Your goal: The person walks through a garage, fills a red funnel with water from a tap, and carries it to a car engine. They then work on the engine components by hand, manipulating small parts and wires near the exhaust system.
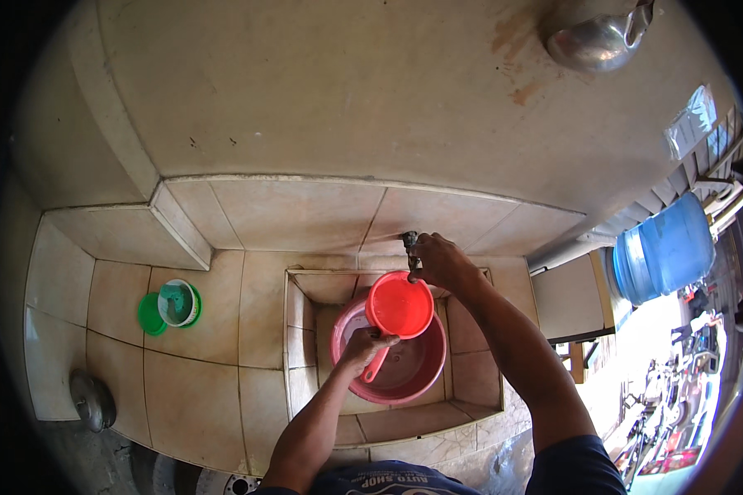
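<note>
My left hand (361, 351) grips the handle of a red plastic dipper (400, 306), closed around it where the handle meets the bowl. The dipper is held beneath a metal faucet (410, 242) on the tiled wall. With closed fingers, my right hand (442, 262) holds the top of that faucet. Whether water runs from the spout I cannot tell. Below the dipper a pink basin (436, 367) sits inside the tiled sink (392, 426), partly hidden by the dipper and my left hand.
On the tiled counter at left stand a white tub (176, 303) with a green inside and a green lid (151, 314). A dark round metal object (92, 401) lies at the counter's left edge. A blue water jug (664, 250) is at right; a metal pot (600, 41) hangs above.
</note>
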`<control>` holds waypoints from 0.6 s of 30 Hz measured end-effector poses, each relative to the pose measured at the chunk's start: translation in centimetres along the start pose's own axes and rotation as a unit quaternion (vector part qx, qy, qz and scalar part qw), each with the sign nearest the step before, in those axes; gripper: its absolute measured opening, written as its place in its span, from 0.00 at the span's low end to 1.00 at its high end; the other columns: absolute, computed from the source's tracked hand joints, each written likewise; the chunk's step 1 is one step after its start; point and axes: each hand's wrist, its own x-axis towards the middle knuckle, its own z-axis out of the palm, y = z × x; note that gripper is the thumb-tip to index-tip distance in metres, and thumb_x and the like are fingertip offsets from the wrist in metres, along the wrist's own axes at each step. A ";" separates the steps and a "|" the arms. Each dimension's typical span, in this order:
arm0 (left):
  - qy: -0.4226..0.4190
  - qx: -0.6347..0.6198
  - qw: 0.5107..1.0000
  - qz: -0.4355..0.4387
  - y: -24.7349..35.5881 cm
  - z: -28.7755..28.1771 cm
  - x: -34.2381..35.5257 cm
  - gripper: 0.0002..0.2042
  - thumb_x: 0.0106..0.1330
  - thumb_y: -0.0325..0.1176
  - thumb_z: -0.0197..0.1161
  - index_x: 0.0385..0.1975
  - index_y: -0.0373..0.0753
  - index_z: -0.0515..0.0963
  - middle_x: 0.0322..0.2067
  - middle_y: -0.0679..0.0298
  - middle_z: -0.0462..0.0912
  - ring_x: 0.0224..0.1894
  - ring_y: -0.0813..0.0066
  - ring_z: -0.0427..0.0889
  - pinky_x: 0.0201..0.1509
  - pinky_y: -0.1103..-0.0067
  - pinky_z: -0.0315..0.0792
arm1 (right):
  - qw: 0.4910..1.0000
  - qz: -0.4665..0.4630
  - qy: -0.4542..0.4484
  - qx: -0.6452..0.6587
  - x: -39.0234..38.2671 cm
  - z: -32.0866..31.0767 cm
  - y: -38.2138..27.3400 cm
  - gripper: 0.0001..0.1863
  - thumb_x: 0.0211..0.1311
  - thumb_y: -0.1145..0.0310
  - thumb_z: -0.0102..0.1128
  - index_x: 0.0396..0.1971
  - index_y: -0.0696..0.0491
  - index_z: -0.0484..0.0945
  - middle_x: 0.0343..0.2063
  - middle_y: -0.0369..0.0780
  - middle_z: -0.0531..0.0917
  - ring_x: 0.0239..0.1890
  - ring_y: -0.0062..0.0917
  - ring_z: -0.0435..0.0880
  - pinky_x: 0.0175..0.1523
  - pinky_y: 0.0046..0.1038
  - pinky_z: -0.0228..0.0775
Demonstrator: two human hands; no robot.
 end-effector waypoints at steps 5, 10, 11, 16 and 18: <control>0.017 0.030 0.999 0.031 0.2 -1.0 -2.8 0.19 0.59 0.41 0.74 0.41 0.33 0.83 0.35 0.66 0.85 0.35 0.80 0.79 0.41 0.80 0.72 | 0.957 0.266 -0.088 0.072 1.9 1.6 -2.1 0.23 0.60 0.46 0.63 0.36 0.53 0.85 0.31 0.43 0.86 0.38 0.38 0.87 0.43 0.39 0.80; -0.065 0.032 0.997 0.005 0.5 2.1 -7.0 0.22 0.58 0.41 0.75 0.47 0.35 0.80 0.40 0.68 0.79 0.41 0.79 0.74 0.47 0.78 0.68 | 0.930 0.361 0.071 -0.004 -1.3 8.4 2.4 0.16 0.67 0.58 0.54 0.36 0.55 0.83 0.38 0.45 0.84 0.41 0.33 0.83 0.42 0.37 0.78; -0.020 0.075 0.996 0.033 1.2 2.5 -9.6 0.22 0.58 0.39 0.74 0.49 0.34 0.79 0.43 0.66 0.81 0.44 0.77 0.77 0.50 0.76 0.69 | 0.937 0.234 0.177 -0.191 -3.0 9.6 0.4 0.11 0.65 0.61 0.53 0.33 0.52 0.81 0.31 0.42 0.81 0.35 0.30 0.79 0.38 0.36 0.75; 0.007 0.193 0.981 0.030 0.9 2.9 -18.8 0.12 0.65 0.36 0.67 0.37 0.32 0.80 0.32 0.67 0.81 0.29 0.79 0.73 0.30 0.76 0.67 | 0.829 0.324 0.286 0.355 -21.0 4.9 -11.8 0.26 0.69 0.55 0.54 0.58 0.58 0.73 0.42 0.51 0.83 0.43 0.38 0.84 0.49 0.39 0.76; -0.019 0.238 0.971 0.025 -0.7 4.8 -20.4 0.12 0.67 0.39 0.65 0.33 0.36 0.78 0.23 0.68 0.76 0.21 0.79 0.71 0.24 0.79 0.66 | 0.701 0.488 0.140 0.502 -31.6 1.7 -17.9 0.33 0.68 0.43 0.55 0.59 0.57 0.74 0.44 0.48 0.84 0.43 0.32 0.85 0.47 0.37 0.78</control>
